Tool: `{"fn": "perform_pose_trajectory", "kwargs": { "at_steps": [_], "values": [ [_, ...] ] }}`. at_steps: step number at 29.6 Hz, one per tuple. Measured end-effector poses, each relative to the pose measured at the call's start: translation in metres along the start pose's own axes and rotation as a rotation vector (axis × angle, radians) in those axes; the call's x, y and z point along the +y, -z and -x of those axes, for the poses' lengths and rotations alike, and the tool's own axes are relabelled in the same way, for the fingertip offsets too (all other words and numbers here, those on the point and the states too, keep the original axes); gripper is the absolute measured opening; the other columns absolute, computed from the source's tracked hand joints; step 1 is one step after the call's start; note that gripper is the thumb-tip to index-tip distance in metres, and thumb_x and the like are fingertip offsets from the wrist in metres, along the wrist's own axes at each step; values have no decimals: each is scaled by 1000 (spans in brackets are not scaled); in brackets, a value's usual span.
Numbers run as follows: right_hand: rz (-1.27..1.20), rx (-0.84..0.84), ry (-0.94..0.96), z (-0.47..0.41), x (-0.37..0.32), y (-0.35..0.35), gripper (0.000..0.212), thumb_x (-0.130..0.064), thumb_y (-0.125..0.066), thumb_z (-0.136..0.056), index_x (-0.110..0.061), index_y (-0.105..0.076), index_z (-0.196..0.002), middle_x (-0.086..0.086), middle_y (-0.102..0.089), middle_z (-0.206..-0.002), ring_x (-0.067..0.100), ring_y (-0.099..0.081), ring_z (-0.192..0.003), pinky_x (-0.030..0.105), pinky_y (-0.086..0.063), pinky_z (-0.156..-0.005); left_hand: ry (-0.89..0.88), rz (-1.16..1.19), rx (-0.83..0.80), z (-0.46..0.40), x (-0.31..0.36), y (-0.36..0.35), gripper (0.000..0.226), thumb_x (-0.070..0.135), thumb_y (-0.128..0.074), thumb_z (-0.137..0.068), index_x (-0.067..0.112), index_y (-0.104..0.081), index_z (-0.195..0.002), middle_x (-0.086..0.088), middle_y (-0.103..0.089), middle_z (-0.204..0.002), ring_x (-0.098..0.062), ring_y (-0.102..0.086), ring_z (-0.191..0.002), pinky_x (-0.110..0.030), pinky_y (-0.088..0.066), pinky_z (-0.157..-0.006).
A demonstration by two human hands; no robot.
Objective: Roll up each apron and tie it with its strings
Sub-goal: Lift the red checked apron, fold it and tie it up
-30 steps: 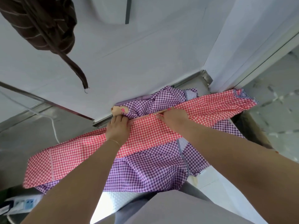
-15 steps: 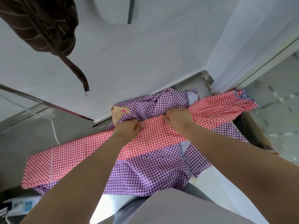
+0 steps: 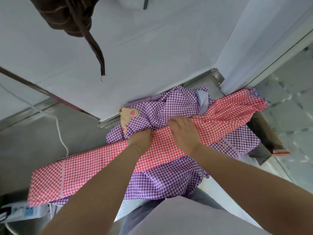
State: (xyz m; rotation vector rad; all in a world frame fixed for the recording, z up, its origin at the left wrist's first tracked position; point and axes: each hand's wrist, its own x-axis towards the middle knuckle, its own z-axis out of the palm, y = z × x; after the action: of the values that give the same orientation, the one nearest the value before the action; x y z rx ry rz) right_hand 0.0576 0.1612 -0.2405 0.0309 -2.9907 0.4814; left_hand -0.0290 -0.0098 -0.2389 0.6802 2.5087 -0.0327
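A thin red-and-white checked cloth apron (image 3: 94,165), matt and softly creased, lies folded into a long band over a crumpled purple-and-white checked cloth apron (image 3: 162,180) bearing a smooth tan fabric patch (image 3: 126,116). Beneath them, a grey brushed-metal counter (image 3: 33,141) has a dull sheen. A dark brown striped cloth (image 3: 67,16) hangs against a smooth, matt white wall (image 3: 152,56).

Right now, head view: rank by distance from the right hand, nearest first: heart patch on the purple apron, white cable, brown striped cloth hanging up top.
Measured in the image from the right hand, which presses on the red gingham apron:
1. Heart patch, just to its left on the purple gingham apron.
2. White cable, far left on the counter.
3. Brown striped cloth, hanging top left.
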Motion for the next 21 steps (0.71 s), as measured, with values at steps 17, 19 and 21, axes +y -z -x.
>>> {"fn": "perform_pose_trajectory", "kwargs": {
  "at_steps": [17, 19, 21],
  "values": [
    [-13, -411, -276, 29, -75, -62, 80, -63, 12, -84, -27, -2, -154, -10, 5, -162, 15, 11, -148, 44, 18, -115, -9, 43, -497, 37, -100, 20, 66, 55, -62, -84, 12, -52, -133, -7, -59, -130, -26, -57, -117, -34, -44, -101],
    [11, -415, -287, 30, -74, -63, 78, -61, 9, -84, -28, -1, -154, -11, 6, -162, 14, 12, -148, 43, 19, -115, 6, 86, -572, 49, -123, 26, 70, 48, -68, -82, 13, -46, -139, -7, -53, -139, -26, -51, -125, -34, -39, -105],
    [26, -409, -293, 30, -77, -64, 78, -61, 9, -83, -29, -1, -154, -11, 6, -161, 13, 11, -148, 42, 20, -113, -1, 36, -633, 60, -152, 29, 70, 45, -70, -82, 14, -45, -140, -5, -52, -140, -25, -50, -127, -34, -36, -108]
  ]
}}
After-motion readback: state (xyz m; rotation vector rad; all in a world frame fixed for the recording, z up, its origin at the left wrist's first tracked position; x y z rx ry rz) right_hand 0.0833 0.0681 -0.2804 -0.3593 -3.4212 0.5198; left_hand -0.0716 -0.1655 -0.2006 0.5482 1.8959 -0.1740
